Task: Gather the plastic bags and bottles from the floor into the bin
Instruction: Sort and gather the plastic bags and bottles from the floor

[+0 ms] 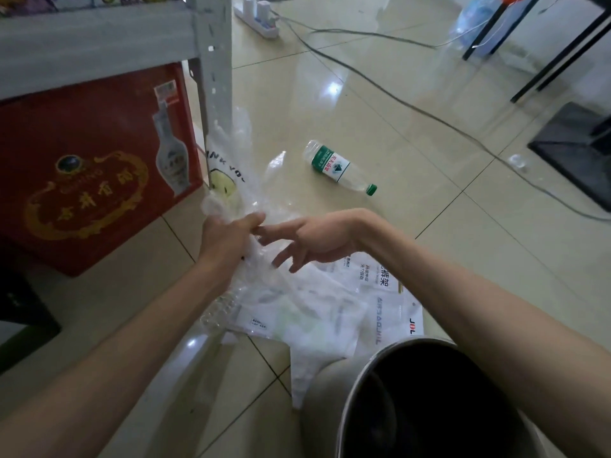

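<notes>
Floor: glossy beige tiles, with a red box under a grey metal shelf at far left and cables trailing across the far side.
Bin: dark round bin, mouth open upward, at near right, directly under the right forearm.
Left hand: left hand closed on a bunch of clear plastic bags, which rise from the fist toward the shelf post.
Right hand: right hand spread wide, holding nothing, fingers pointing left toward the left hand and nearly touching the gripped plastic.
Loose bags: white printed plastic bags lie flat on the floor just below both hands, their near edge just beside the bin rim.
Bottle: clear bottle with a green label and green cap lies on its side, far of the hands and slightly right, well apart from the bin.
Bottle axis: long axis runs far-left to near-right, cap end pointing near-right.
Nearer hand: the right hand is closer to the bottle, and it is the free one.
Judgement: bags look like the step in hand; the bottle is not yet gathered.
</notes>
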`<state>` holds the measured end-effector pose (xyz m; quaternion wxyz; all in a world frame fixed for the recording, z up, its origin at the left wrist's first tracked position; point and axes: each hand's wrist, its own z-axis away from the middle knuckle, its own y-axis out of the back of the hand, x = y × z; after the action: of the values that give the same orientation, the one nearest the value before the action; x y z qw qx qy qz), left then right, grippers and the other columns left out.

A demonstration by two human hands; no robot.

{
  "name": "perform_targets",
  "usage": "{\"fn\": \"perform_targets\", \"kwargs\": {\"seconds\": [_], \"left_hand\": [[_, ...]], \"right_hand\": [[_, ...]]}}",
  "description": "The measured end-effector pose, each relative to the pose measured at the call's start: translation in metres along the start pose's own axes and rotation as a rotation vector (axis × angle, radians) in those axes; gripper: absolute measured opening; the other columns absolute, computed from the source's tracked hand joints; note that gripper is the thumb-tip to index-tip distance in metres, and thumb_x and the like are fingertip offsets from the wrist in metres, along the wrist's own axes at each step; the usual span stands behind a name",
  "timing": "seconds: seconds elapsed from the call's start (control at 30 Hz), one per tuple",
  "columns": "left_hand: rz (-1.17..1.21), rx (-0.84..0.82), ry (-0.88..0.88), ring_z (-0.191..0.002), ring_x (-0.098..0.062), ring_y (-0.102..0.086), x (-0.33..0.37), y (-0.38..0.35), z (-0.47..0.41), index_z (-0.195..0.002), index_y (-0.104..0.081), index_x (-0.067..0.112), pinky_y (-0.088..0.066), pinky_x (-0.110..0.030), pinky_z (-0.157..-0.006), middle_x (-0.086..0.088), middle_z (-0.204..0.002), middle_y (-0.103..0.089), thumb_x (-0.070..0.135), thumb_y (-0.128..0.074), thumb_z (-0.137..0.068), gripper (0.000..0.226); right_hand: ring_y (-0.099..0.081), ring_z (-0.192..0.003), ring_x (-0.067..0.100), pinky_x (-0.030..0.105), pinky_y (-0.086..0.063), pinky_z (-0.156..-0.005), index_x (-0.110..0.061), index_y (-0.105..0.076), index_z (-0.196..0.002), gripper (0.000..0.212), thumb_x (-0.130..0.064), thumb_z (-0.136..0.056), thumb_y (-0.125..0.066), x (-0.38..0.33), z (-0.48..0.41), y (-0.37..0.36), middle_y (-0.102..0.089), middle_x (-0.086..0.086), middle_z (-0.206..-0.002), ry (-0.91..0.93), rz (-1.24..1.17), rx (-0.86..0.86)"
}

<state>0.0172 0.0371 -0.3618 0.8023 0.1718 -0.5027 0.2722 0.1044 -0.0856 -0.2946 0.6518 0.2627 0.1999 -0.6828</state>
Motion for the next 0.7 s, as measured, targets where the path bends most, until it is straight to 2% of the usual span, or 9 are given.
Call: {"fn": "perform_targets", "kwargs": {"seconds": [0.07, 0.13, 0.2, 0.3, 0.4, 0.5, 0.57, 0.6, 0.7], "left_hand": [[0.055, 0.046, 0.057, -0.094, -0.027, -0.071, -0.006, 0.006, -0.004, -0.107, -0.068, 0.009, -0.055, -0.033, -0.065, -0.005, -0.096, -0.072, 0.023, -0.074, -0.075, 0.036], [0.122, 0.054, 0.096, -0.095, -0.031, -0.072, -0.014, 0.013, -0.009, -0.112, -0.066, 0.009, -0.057, -0.035, -0.069, -0.006, -0.099, -0.072, 0.018, -0.074, -0.072, 0.041], [0.164, 0.052, 0.147, -0.097, -0.035, -0.071, -0.019, 0.02, -0.014, -0.119, -0.064, 0.003, -0.057, -0.038, -0.068, -0.012, -0.108, -0.072, 0.021, -0.075, -0.067, 0.056], [0.17, 0.021, 0.201, -0.091, -0.031, -0.068, -0.024, 0.031, -0.016, -0.123, -0.065, -0.001, -0.054, -0.036, -0.069, -0.012, -0.104, -0.068, 0.03, -0.078, -0.061, 0.07], [0.199, -0.077, 0.194, -0.104, -0.038, -0.07, -0.024, 0.042, -0.017, -0.122, -0.069, 0.0, -0.055, -0.051, -0.094, -0.018, -0.116, -0.072, 0.026, -0.078, -0.07, 0.059], [0.242, -0.149, 0.188, -0.118, -0.038, -0.065, -0.025, 0.049, -0.016, -0.132, -0.063, 0.004, -0.047, -0.056, -0.105, -0.019, -0.131, -0.067, 0.024, -0.07, -0.085, 0.051], [0.273, -0.17, 0.196, -0.121, -0.038, -0.064, -0.025, 0.05, -0.013, -0.136, -0.06, 0.005, -0.046, -0.055, -0.107, -0.018, -0.134, -0.065, 0.024, -0.065, -0.091, 0.049], [0.28, -0.173, 0.192, -0.12, -0.038, -0.064, -0.026, 0.05, -0.011, -0.136, -0.06, 0.005, -0.047, -0.055, -0.106, -0.019, -0.133, -0.066, 0.025, -0.064, -0.092, 0.048], [0.292, -0.166, 0.204, -0.118, -0.038, -0.066, -0.027, 0.05, -0.005, -0.134, -0.062, 0.004, -0.048, -0.056, -0.105, -0.02, -0.13, -0.068, 0.028, -0.064, -0.093, 0.047]], "right_hand": [[-0.055, -0.127, 0.02, 0.033, -0.045, -0.105, -0.008, -0.044, -0.144, 0.061, 0.018, -0.089, -0.033, 0.016, -0.001, 0.015, -0.049, 0.001, -0.147, 0.015, -0.141, 0.03], [-0.064, -0.107, 0.023, 0.033, -0.051, -0.097, 0.005, -0.059, -0.127, 0.042, 0.012, -0.091, -0.04, 0.04, -0.009, 0.027, -0.061, 0.017, -0.133, -0.055, -0.154, 0.26], [-0.063, -0.095, 0.025, 0.037, -0.054, -0.088, 0.009, -0.062, -0.12, 0.033, 0.003, -0.089, -0.052, 0.069, -0.021, 0.039, -0.064, 0.027, -0.126, -0.208, 0.217, 0.476], [-0.061, -0.114, 0.031, 0.038, -0.05, -0.097, 0.0, -0.055, -0.129, 0.055, -0.026, -0.084, -0.07, 0.103, -0.035, 0.043, -0.06, 0.016, -0.133, -0.477, 0.635, 0.416], [-0.053, -0.124, 0.032, 0.042, -0.045, -0.103, -0.007, -0.048, -0.134, 0.072, -0.043, -0.077, -0.075, 0.122, -0.046, 0.037, -0.055, 0.009, -0.137, -0.555, 0.717, 0.407], [-0.042, -0.133, 0.039, 0.046, -0.039, -0.108, -0.001, -0.045, -0.131, 0.069, -0.037, -0.08, -0.074, 0.134, -0.062, 0.024, -0.052, 0.019, -0.137, -0.546, 0.793, 0.464], [-0.044, -0.131, 0.04, 0.045, -0.036, -0.106, -0.001, -0.053, -0.107, 0.035, -0.023, -0.084, -0.068, 0.136, -0.069, 0.018, -0.056, 0.022, -0.129, -0.493, 0.776, 0.526], [-0.052, -0.123, 0.037, 0.043, -0.039, -0.1, -0.005, -0.052, -0.089, 0.015, -0.014, -0.085, -0.064, 0.135, -0.069, 0.017, -0.059, 0.021, -0.119, -0.472, 0.772, 0.542], [-0.055, -0.088, 0.028, 0.031, -0.039, -0.074, -0.01, -0.038, -0.063, 0.027, -0.003, -0.083, -0.053, 0.131, -0.065, 0.022, -0.05, 0.016, -0.09, -0.414, 0.729, 0.558]]}}
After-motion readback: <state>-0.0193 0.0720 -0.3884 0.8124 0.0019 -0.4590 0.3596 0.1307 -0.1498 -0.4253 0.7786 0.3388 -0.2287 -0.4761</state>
